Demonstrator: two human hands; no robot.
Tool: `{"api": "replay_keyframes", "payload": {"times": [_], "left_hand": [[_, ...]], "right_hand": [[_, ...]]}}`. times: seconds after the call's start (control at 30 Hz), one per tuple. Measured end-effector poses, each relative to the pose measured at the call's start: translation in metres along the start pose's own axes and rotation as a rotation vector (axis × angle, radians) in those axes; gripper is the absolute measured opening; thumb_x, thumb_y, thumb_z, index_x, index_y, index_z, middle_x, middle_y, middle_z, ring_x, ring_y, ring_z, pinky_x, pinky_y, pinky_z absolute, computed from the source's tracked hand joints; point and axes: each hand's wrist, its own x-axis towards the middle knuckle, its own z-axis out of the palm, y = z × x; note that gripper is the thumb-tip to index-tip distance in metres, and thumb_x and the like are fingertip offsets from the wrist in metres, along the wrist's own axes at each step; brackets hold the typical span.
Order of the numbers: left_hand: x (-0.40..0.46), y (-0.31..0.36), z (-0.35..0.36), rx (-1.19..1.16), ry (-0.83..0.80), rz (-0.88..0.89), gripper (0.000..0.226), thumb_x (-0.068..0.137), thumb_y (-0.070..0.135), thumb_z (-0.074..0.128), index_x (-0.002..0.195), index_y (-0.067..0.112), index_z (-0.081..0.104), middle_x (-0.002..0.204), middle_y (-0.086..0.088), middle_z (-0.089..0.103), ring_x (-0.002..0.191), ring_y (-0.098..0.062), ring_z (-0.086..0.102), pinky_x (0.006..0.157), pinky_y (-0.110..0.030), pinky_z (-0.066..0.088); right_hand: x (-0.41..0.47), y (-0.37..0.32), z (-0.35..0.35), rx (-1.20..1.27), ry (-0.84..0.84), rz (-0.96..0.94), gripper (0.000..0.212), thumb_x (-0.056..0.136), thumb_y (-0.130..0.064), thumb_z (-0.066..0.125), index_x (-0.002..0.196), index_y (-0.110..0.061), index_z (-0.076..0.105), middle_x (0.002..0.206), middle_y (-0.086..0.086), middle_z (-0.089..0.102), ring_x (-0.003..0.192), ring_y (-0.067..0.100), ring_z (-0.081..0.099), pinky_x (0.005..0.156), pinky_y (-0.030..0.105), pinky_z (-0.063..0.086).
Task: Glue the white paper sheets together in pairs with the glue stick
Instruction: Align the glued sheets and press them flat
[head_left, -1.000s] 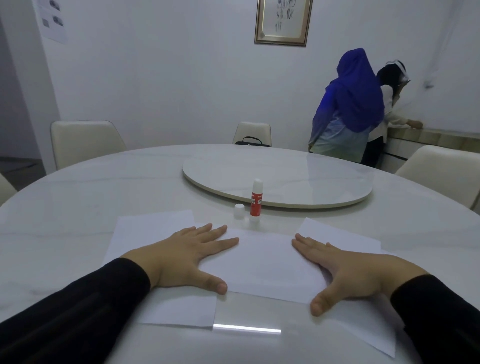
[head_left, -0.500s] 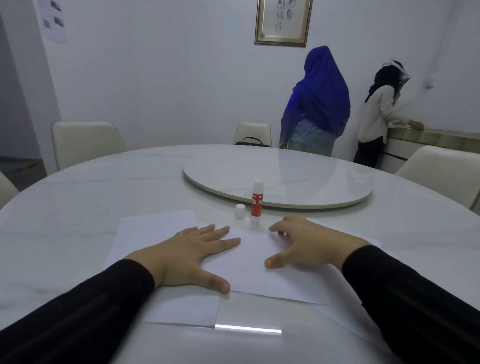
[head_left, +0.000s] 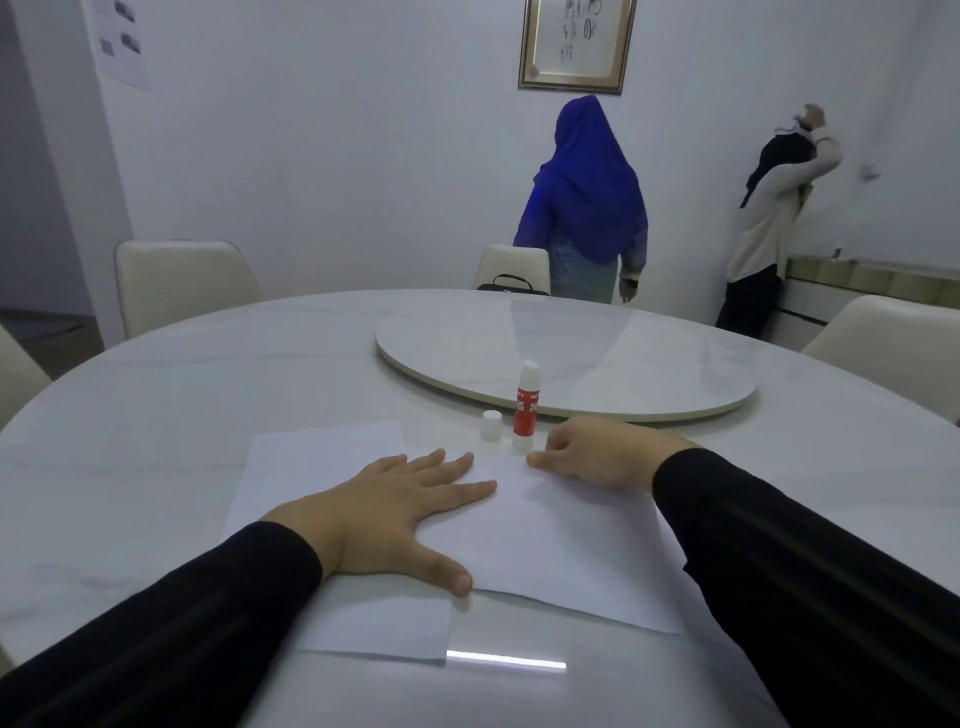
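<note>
Your round marble table carries overlapping white paper sheets. You keep your left hand spread flat, probably pinning them. Your right hand, fingers loosely curled and empty, sits at the far edge, just beside the uncapped glue stick and its cap.
</note>
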Motion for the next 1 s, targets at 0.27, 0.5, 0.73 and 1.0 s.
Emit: {"api": "replay_keyframes", "payload": {"times": [0.27, 0.5, 0.73, 1.0], "left_hand": [[-0.003, 0.001, 0.0, -0.119, 0.074, 0.029, 0.067, 0.076, 0.083, 0.019, 0.133, 0.063, -0.011, 0.151, 0.028, -0.017, 0.137, 0.008, -0.019, 0.115, -0.028, -0.008], [-0.007, 0.01, 0.0, -0.444, 0.198, -0.104, 0.086, 0.069, 0.081, 0.034, 0.138, 0.057, -0.012, 0.153, 0.026, 0.0, 0.14, 0.004, 0.007, 0.117, -0.028, 0.009], [-0.006, 0.014, 0.004, -0.467, 0.202, -0.118, 0.077, 0.08, 0.073, 0.038, 0.14, 0.056, -0.008, 0.148, 0.03, 0.015, 0.138, 0.003, 0.017, 0.11, -0.023, 0.015], [-0.001, 0.012, 0.007, -0.427, 0.243, -0.15, 0.061, 0.088, 0.064, 0.033, 0.144, 0.044, 0.021, 0.152, 0.025, 0.019, 0.137, 0.009, 0.013, 0.11, -0.017, 0.007]], "right_hand": [[-0.015, 0.027, -0.003, 0.117, 0.103, -0.03, 0.021, 0.086, -0.039, 0.061, 0.081, -0.02, 0.069, 0.078, -0.008, 0.065, 0.069, 0.009, 0.055, 0.069, 0.026, 0.045], [-0.05, 0.05, 0.005, 0.681, 0.14, 0.123, 0.021, 0.087, -0.027, 0.063, 0.075, -0.013, 0.071, 0.069, 0.002, 0.071, 0.056, 0.013, 0.06, 0.052, 0.02, 0.046], [-0.069, 0.063, -0.005, 0.852, 0.098, 0.101, 0.012, 0.085, -0.014, 0.067, 0.081, -0.005, 0.072, 0.077, 0.012, 0.074, 0.066, 0.022, 0.065, 0.067, 0.034, 0.053], [-0.066, 0.088, -0.049, 1.253, 0.391, 0.124, 0.009, 0.081, -0.011, 0.065, 0.077, -0.006, 0.071, 0.069, 0.013, 0.074, 0.053, 0.019, 0.069, 0.044, 0.027, 0.054]]}}
